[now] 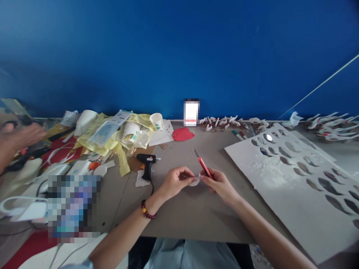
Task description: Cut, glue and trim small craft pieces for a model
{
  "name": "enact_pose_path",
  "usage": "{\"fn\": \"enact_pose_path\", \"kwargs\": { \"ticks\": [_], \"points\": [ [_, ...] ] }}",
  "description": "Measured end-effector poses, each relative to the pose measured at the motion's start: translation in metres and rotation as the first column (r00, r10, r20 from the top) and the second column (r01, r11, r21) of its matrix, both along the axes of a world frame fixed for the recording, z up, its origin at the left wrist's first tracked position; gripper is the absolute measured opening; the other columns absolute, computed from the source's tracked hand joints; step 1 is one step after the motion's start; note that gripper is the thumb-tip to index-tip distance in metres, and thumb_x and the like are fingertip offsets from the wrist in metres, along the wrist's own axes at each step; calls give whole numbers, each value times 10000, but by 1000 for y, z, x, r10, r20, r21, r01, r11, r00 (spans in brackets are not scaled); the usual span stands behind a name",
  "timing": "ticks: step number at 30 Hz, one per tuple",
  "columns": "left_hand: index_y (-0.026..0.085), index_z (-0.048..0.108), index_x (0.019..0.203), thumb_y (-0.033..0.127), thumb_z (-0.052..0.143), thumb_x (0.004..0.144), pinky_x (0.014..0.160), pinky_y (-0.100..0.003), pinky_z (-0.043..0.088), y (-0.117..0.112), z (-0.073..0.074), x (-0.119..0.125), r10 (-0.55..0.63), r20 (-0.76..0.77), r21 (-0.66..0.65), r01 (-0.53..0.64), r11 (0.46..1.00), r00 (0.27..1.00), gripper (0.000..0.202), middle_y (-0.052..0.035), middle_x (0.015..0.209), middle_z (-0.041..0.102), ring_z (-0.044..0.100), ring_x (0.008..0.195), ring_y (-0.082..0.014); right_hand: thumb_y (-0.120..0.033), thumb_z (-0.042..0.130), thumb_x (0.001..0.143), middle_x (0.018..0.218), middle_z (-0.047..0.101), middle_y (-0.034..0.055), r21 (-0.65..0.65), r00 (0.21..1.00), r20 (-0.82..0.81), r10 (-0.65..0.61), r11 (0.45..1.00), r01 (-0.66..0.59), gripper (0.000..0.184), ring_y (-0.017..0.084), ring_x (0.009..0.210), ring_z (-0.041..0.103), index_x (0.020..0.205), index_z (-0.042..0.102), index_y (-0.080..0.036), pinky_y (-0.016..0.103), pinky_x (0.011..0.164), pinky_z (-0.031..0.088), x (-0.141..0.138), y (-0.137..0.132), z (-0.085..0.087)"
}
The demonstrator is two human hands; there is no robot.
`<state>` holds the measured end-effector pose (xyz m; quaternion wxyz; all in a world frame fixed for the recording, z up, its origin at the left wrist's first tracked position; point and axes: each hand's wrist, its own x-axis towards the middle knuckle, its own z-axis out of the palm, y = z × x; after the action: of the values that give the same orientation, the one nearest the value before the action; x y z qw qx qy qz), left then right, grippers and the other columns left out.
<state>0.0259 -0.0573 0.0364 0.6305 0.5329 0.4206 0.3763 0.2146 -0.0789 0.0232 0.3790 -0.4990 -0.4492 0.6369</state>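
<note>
Over the grey table, my left hand [176, 182] pinches a small white piece [194, 183], apparently cut from a thin sheet, between thumb and fingers. A red utility knife [204, 166] is gripped in my right hand [221, 184], its blade out and pointing up and away from me. The right fingertips also meet the edge of the white piece. To the left of my left hand lies a black glue gun [146, 165] with its cord running toward my wrist. Farther back sits a red petal-shaped piece [183, 134].
A white sheet [269, 201] with several leaf-shaped cutouts covers the right side. White cut pieces [221, 121] line the blue wall, near a propped phone [191, 113]. Yellow wrappers, paper cups [156, 121] and cables crowd the left. Another person's hand [30, 134] is at far left.
</note>
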Motion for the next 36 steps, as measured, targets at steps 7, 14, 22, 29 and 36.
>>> {"fn": "enact_pose_path", "kwargs": {
  "ticks": [7, 14, 22, 29, 36],
  "points": [
    [152, 704, 801, 294, 582, 824, 621, -211, 427, 4, 4, -6, -18, -103, 85, 27, 996, 994, 188, -32, 742, 678, 566, 661, -119, -452, 708, 720, 536, 385, -83, -22, 997, -39, -71, 997, 70, 328, 41, 414, 299, 806, 571, -166, 193, 392, 214, 0, 0, 1],
    [151, 647, 989, 89, 532, 726, 741, -266, 484, 4, 0, -5, 23, -54, 68, -20, 997, 998, 293, -59, 898, 693, 622, 795, -149, -442, 722, 711, 547, 393, -78, -54, 978, -151, -142, 989, 135, 331, 36, 418, 278, 803, 556, -170, 192, 380, 185, 0, 2, 3],
    [182, 684, 983, 225, 672, 776, 755, -246, 471, 2, 2, -6, -135, -36, 218, 139, 966, 990, 211, -70, 1006, 648, 599, 851, -148, -450, 716, 721, 542, 404, -74, -143, 970, -212, -118, 986, 89, 335, 27, 395, 274, 731, 536, -168, 178, 355, 159, 0, 1, 3],
    [147, 657, 771, 310, 752, 710, 663, -231, 456, 5, -1, -4, 8, 115, 89, -19, 996, 993, 199, -36, 807, 635, 585, 714, -120, -505, 681, 735, 547, 442, -65, -159, 980, -195, -42, 987, 11, 379, 20, 368, 291, 690, 515, -167, 185, 350, 149, -2, 1, 3],
    [138, 585, 752, 324, 806, 639, 546, -224, 458, 8, -2, -5, 122, 347, -261, -29, 965, 930, 311, -11, 643, 659, 591, 533, -108, -557, 508, 854, 610, 490, -25, 2, 998, -58, 1, 1000, -1, 430, 58, 453, 365, 840, 648, -151, 214, 419, 214, 1, -2, 9]
  ]
}}
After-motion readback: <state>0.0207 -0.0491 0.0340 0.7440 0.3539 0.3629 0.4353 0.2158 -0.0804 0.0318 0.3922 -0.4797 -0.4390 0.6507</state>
